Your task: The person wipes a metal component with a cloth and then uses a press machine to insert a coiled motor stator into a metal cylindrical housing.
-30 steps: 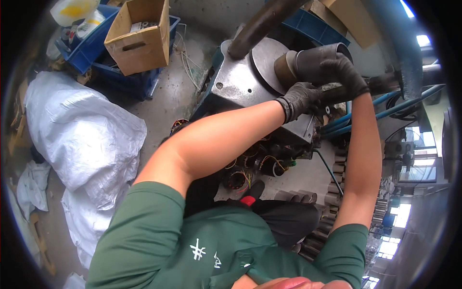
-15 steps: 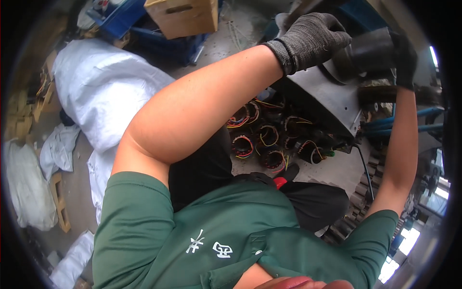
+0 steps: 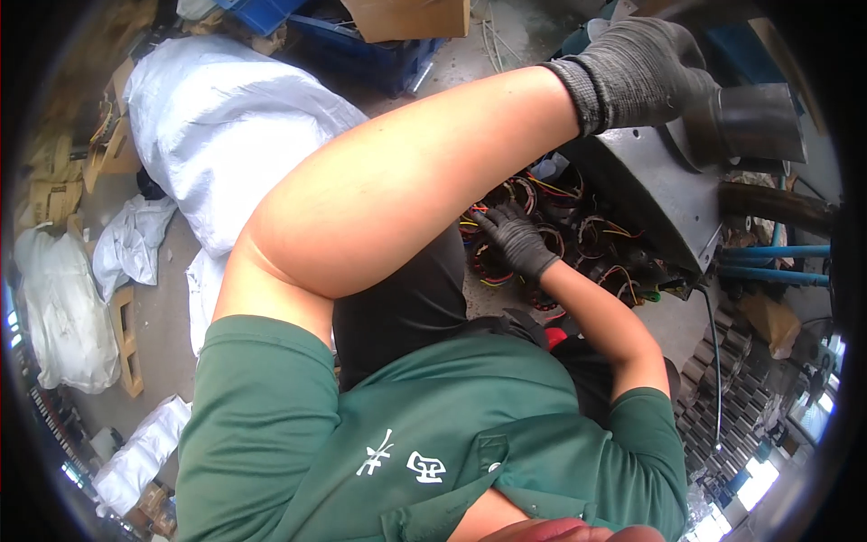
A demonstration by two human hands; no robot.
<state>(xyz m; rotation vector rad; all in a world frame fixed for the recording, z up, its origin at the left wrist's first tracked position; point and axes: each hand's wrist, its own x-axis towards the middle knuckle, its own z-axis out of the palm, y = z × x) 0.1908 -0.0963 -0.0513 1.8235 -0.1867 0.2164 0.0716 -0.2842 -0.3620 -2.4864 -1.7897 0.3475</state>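
My left hand (image 3: 646, 77), in a grey knit glove, is at the top of the machine beside a dark metal cylinder (image 3: 763, 122). Its fingers are curled, and whatever they grip is hidden behind the hand. Below, my right hand (image 3: 519, 239), in a dark glove, reaches down among several wire-wound motor stators (image 3: 601, 237) with coloured leads. The right fingers are stretched out over one of these rings, apart from each other. A slanted grey metal plate (image 3: 655, 185) of the machine lies between the cylinder and the stators.
A big white sack (image 3: 235, 126) stands at the left, with smaller bags beyond it. Blue crates (image 3: 361, 50) and a cardboard box (image 3: 406, 16) sit at the far side. Blue bars (image 3: 777, 262) and stacked metal cores (image 3: 722, 361) are at the right.
My right hand has left the metal cylinder and come down to the stators. My left hand stays at the machine. The whole view has shifted slightly.
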